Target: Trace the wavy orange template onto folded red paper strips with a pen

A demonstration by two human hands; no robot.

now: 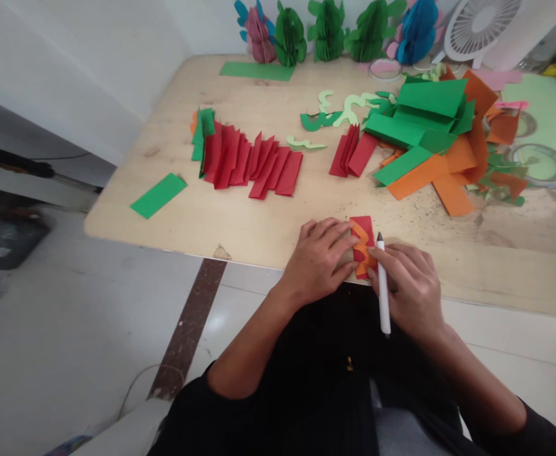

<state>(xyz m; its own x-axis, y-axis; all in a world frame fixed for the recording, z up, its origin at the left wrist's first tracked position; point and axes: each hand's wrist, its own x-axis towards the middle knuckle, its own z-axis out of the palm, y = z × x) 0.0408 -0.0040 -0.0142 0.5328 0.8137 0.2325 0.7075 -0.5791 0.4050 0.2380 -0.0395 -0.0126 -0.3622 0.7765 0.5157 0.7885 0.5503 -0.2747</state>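
A folded red paper rectangle (pixel 370 225) lies at the near edge of a pale wooden table (pixel 268 231), between a person's two bare hands, with a wavy-edged orange paper cut-out (pixel 364 238) on top. The left hand (pixel 320 256) rests palm down from the left, its fingers outstretched and loosely bent rather than clenched, their tips touching the cut-out and the left side of the rectangle. From the right, the right hand (pixel 408 285) grasps a white pen with a dark tip (pixel 383 291), which points toward the far side of the table; exactly which fingers grip it cannot be told. The right index fingertip touches the cut-out's right side. Beyond the hands sit a row of folded red paper pieces (pixel 235 158) and a heap of green and orange paper pieces (pixel 425 120).
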